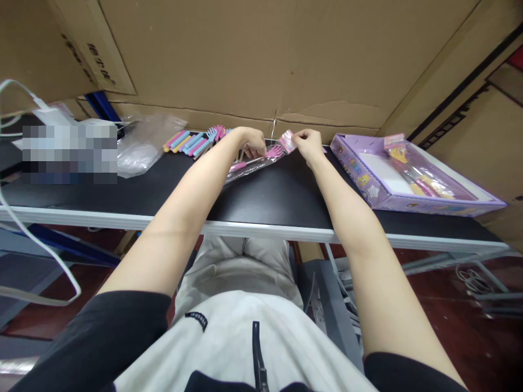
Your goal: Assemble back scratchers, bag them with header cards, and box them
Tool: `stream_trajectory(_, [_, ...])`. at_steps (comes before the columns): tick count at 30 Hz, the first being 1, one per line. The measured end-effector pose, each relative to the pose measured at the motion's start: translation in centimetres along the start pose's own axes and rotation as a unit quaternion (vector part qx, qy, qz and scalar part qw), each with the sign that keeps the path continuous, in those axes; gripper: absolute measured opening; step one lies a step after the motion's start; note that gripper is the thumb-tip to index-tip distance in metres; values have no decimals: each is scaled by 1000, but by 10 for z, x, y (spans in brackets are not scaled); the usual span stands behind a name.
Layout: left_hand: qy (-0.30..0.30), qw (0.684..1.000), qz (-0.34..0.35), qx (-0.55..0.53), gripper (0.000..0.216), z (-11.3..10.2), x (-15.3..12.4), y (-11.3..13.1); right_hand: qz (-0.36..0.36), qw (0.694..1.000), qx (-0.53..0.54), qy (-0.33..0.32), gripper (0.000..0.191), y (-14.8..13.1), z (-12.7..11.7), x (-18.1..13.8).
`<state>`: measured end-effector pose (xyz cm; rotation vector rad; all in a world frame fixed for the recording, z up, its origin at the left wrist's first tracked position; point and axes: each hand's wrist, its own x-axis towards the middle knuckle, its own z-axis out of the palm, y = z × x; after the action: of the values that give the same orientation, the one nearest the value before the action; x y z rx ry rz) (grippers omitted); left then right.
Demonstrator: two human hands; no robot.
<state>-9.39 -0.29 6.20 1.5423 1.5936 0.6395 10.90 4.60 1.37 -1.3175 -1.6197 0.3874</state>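
Cardboard wall behind black table, pixelated patch obscuring frame left, pink fork in clear sleeve above frame centre, partly hidden by left hand, bent downward, grip unclear, right hand pinching pink header.

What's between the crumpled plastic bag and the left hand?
In the head view, a row of fork-like tools with pink, blue and yellow handles lies on the black table between the bag and left hand.
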Motion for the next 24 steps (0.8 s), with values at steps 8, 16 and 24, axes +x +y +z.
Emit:
stream_trajectory(8, [160,955,72,-237,23,-30,14,-3,-126,991,-50,7,67,5,7,13])
stream_trajectory(16, [247,851,98,-453,33,-42,2,-20,-168,980,-17,-109,71,-39,17,-23])
stream_trajectory(24, [298,800,82,-514,27,-36,-10,-37,-111,970,-77,-205,50,-57,18,-49])
